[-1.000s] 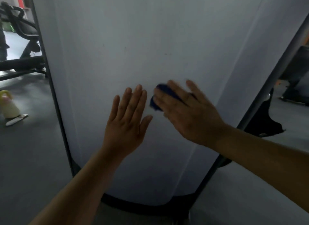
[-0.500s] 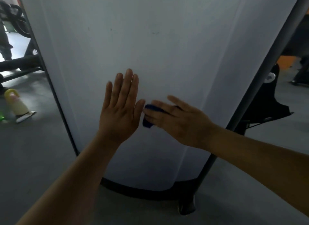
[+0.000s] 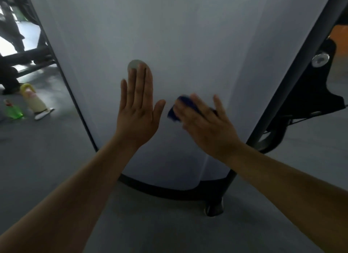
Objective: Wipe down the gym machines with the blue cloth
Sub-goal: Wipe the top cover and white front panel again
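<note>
A tall curved white panel (image 3: 188, 36) of a gym machine fills the middle of the head view. My left hand (image 3: 137, 111) lies flat against it with straight fingers, fingertips over a small round grey patch (image 3: 134, 64). Just to its right, my right hand (image 3: 205, 122) presses the blue cloth (image 3: 185, 105) against the panel with straight fingers. Only the cloth's upper and left edges show past my fingers.
A black frame bar (image 3: 293, 68) with a round metal bolt (image 3: 320, 59) runs up the panel's right side. A black foot (image 3: 214, 208) stands on the grey floor below. At the left stand a cream bottle (image 3: 34, 101), a green spray bottle (image 3: 13, 110) and other dark equipment.
My view has tilted down, showing more of the floor and the machine's foot. My right hand has carried the cloth lower and a little rightward across the panel. My left hand stays flat beside it.
</note>
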Demonstrator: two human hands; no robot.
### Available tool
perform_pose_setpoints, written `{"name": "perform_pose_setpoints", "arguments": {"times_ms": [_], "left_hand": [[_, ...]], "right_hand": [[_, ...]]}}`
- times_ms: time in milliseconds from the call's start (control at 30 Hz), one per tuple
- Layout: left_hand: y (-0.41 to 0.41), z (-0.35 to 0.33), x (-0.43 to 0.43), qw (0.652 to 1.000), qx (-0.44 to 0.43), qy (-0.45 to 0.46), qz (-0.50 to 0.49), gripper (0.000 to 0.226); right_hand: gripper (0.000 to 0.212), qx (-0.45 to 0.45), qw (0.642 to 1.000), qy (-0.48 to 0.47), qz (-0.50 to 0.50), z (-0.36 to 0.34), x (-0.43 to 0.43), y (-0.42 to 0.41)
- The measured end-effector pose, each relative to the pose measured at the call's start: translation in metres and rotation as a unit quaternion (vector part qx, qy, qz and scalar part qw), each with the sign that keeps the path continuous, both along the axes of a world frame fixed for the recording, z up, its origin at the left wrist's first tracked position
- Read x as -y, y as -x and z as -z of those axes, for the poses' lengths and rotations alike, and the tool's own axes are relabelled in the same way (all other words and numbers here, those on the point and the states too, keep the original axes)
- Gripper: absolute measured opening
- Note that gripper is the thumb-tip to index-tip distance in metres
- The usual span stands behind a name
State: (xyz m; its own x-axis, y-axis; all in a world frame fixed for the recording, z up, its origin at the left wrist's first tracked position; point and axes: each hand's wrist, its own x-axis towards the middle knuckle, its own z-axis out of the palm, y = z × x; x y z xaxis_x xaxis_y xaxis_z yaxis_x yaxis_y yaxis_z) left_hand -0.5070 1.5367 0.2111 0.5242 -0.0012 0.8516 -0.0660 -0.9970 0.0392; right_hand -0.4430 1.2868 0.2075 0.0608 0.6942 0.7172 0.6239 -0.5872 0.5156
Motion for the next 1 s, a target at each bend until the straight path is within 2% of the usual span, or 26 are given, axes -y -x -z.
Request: {"name": "perform_pose_setpoints", "arguments": {"times_ms": [100, 133, 233, 267, 300, 400, 433, 633, 667, 767, 800, 1000], "left_hand": [[0.005, 0.014, -0.010, 0.999, -0.007, -0.050, 0.006, 0.081], [0.008, 0.018, -0.018, 0.997, -0.010, -0.081, 0.008, 0.082], [0.010, 0.031, -0.041, 0.990, -0.021, -0.140, 0.010, 0.084], [0.010, 0.036, -0.044, 0.989, -0.025, -0.143, 0.010, 0.084], [0.010, 0.043, -0.044, 0.989, -0.030, -0.144, 0.011, 0.085], [0.012, 0.065, -0.046, 0.986, -0.042, -0.160, 0.018, 0.084], [0.014, 0.072, -0.050, 0.984, -0.043, -0.169, 0.021, 0.083], [0.022, 0.102, -0.070, 0.976, -0.051, -0.211, 0.033, 0.082], [0.021, 0.103, -0.069, 0.975, -0.053, -0.212, 0.031, 0.083], [0.020, 0.105, -0.070, 0.976, -0.054, -0.211, 0.026, 0.083], [0.020, 0.107, -0.072, 0.975, -0.052, -0.215, 0.025, 0.083], [0.013, 0.128, -0.079, 0.973, -0.036, -0.227, 0.014, 0.087]], "right_hand": [[0.054, 0.020, 0.982, 0.187, -0.028, 0.041, 0.005, -0.002], [0.056, 0.027, 0.982, 0.185, -0.025, 0.039, 0.005, -0.004], [0.058, 0.000, 1.000, 0.014, 0.006, 0.034, -0.002, -0.004], [0.058, -0.009, 1.000, -0.014, 0.012, 0.040, -0.005, -0.001], [0.057, -0.008, 1.000, -0.001, 0.012, 0.052, -0.008, 0.003], [0.055, -0.014, 0.989, 0.148, -0.024, 0.092, -0.008, 0.006], [0.057, -0.019, 0.985, 0.169, -0.029, 0.094, -0.007, 0.005], [0.064, 0.000, 0.999, 0.042, 0.013, 0.095, -0.013, 0.003], [0.065, 0.001, 0.998, 0.061, 0.007, 0.108, -0.013, 0.004], [0.063, 0.012, 0.973, 0.232, -0.013, 0.149, -0.011, 0.005], [0.062, 0.015, 0.968, 0.250, -0.018, 0.150, -0.011, 0.004], [0.063, 0.011, 0.996, 0.082, 0.029, 0.127, -0.022, 0.005]]}}
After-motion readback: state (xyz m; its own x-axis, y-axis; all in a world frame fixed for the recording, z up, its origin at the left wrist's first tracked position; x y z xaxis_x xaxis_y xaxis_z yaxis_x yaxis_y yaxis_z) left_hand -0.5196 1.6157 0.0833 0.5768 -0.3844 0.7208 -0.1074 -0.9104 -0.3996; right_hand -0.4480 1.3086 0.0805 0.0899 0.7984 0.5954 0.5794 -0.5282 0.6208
